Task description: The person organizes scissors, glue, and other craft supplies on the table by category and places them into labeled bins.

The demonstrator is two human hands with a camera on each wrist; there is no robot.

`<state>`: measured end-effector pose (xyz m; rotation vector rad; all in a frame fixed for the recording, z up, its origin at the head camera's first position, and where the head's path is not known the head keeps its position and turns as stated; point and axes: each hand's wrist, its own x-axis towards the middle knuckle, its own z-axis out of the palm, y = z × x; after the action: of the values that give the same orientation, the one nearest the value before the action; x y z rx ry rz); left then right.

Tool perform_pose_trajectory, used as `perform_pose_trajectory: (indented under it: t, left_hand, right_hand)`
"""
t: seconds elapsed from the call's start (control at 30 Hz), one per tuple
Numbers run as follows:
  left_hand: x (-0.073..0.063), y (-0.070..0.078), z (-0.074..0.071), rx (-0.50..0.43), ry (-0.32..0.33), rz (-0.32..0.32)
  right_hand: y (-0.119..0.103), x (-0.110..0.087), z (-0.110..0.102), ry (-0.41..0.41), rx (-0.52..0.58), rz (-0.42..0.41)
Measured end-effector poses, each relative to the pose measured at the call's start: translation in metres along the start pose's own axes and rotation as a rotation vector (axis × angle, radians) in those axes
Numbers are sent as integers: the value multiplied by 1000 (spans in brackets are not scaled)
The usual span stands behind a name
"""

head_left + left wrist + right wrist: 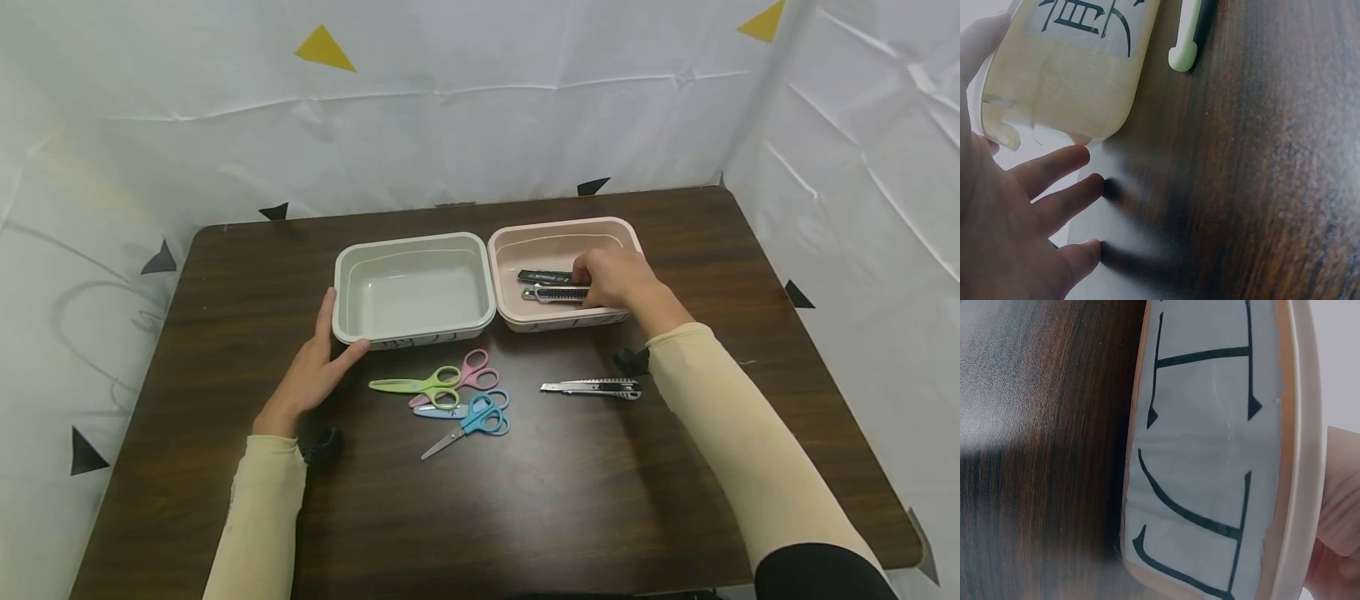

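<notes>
A pale green plastic bin [414, 334] and a pink bin [562, 320] stand side by side on the table. My left hand [311, 375] is at the green bin's left front corner, thumb along the front rim and fingers spread by its side. Inside the pink bin, my right hand [618, 279] pinches the end of a grey utility knife [558, 293]. A dark knife [543, 277] lies just behind that one. In the right wrist view the pink bin's labelled wall [1210, 444] hides most of the right hand [1341, 512].
In front of the green bin lie green scissors [405, 386], pink scissors [476, 377], light-blue scissors [438, 412] and blue scissors [476, 422], overlapping. A silver utility knife [592, 387] lies before the pink bin. White sheeting [487, 142] surrounds the brown table [570, 500].
</notes>
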<state>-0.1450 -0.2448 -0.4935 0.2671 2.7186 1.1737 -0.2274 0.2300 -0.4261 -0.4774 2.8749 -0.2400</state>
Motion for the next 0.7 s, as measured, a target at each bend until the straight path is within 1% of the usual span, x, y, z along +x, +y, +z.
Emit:
perform_pose_trajectory:
  t: [0.1, 0.47, 0.7]
  left_hand:
    - [0, 0, 0, -3, -1, -2]
    - [0, 2, 0, -4, 0, 4]
    - [1, 2, 2, -3, -1, 2]
  right_hand:
    - [-1, 1, 1, -7, -13, -4]
    - [0, -1, -2, -28, -9, -9]
    - [0, -5, -5, -55, 0, 16]
